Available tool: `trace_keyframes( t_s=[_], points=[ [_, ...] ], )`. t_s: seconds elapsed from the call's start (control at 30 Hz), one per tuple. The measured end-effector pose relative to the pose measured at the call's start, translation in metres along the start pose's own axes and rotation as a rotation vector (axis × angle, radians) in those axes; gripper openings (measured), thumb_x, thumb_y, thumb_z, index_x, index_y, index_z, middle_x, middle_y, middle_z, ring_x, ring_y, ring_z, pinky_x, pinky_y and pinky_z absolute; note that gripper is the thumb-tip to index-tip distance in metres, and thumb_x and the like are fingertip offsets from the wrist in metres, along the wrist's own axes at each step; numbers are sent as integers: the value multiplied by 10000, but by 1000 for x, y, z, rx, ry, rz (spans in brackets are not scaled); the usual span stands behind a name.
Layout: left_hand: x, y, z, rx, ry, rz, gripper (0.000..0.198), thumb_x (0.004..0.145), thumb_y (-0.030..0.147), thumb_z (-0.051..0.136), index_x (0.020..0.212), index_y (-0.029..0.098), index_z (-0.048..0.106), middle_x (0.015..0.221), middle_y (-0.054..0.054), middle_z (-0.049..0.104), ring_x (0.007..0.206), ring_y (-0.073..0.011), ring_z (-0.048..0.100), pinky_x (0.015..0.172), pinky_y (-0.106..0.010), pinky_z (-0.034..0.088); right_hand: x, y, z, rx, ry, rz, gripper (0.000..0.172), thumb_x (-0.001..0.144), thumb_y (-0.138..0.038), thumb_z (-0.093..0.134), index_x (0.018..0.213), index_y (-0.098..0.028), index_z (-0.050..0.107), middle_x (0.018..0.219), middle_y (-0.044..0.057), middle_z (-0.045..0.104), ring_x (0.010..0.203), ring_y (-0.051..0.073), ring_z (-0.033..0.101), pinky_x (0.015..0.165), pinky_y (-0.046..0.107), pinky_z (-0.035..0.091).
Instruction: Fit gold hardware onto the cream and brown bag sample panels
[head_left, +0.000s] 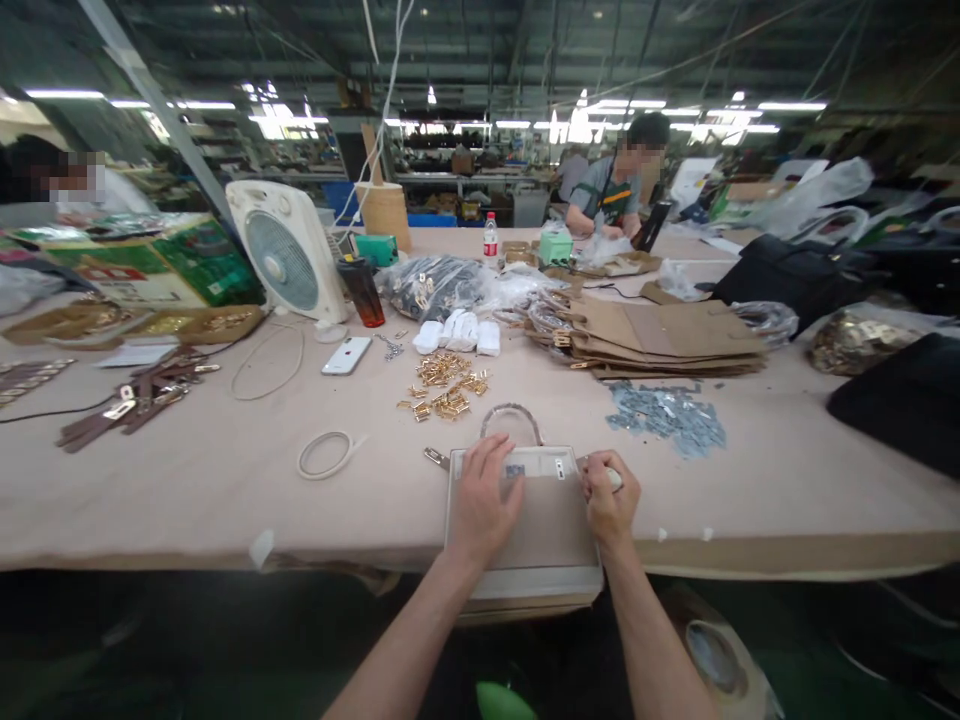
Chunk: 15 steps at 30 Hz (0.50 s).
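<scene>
A light grey-beige handbag lies flat at the table's front edge, its curved handle pointing away from me. My left hand rests on the bag with fingers stretched out, beside a small grey metal plate. A small white piece with dark holes sits on the bag's upper panel. At the bag's right upper corner, my right hand is closed around a tool whose pale rounded handle end shows; its working end is hidden. A strap with a metal clasp sticks out at the bag's left.
Gold-coloured metal fittings lie beyond the bag, grey metal plates to the right. A tape roll, a phone and a fan stand or lie left. Brown bag panels are stacked behind; a person works opposite.
</scene>
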<state>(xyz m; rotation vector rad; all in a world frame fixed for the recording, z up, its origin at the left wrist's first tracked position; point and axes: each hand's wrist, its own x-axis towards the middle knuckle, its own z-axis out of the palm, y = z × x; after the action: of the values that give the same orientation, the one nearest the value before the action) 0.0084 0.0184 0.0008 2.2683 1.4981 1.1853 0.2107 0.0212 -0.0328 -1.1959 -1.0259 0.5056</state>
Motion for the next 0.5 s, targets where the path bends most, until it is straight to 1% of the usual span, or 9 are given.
trace_keyframes(
  t_s=[0.1, 0.23, 0.33, 0.5],
  points=[
    [2, -13, -11, 19, -49, 66, 325, 961, 223, 622, 1286, 222, 606, 1357, -88, 645, 1353, -247, 521, 1175, -491, 444, -1, 2, -1, -56, -8, -22, 369, 925, -498, 618, 722, -192, 590, 546, -59, 487, 488, 118, 428, 485, 248, 336],
    [5, -23, -14, 23, -140, 135, 179, 984, 255, 612, 1137, 249, 705, 1256, -58, 698, 1268, -240, 576, 1116, -492, 478, -2, 1, 0, -60, 12, -16, 357, 931, -497, 614, 745, -193, 591, 537, -66, 491, 467, 116, 416, 482, 253, 320],
    [5, -25, -12, 27, -154, 121, 171, 992, 270, 607, 1116, 259, 724, 1254, -53, 699, 1226, -238, 597, 1086, -491, 488, -3, 1, 0, -80, 5, -29, 357, 931, -498, 613, 746, -193, 596, 555, -58, 510, 481, 120, 429, 492, 260, 328],
    [6, -24, -13, 50, -163, 106, 168, 993, 308, 614, 1105, 265, 732, 1249, -45, 707, 1204, -224, 607, 1087, -473, 473, -3, 2, -1, -95, 3, -31, 354, 931, -493, 611, 737, -197, 589, 568, -51, 522, 491, 124, 441, 505, 265, 342]
  ],
)
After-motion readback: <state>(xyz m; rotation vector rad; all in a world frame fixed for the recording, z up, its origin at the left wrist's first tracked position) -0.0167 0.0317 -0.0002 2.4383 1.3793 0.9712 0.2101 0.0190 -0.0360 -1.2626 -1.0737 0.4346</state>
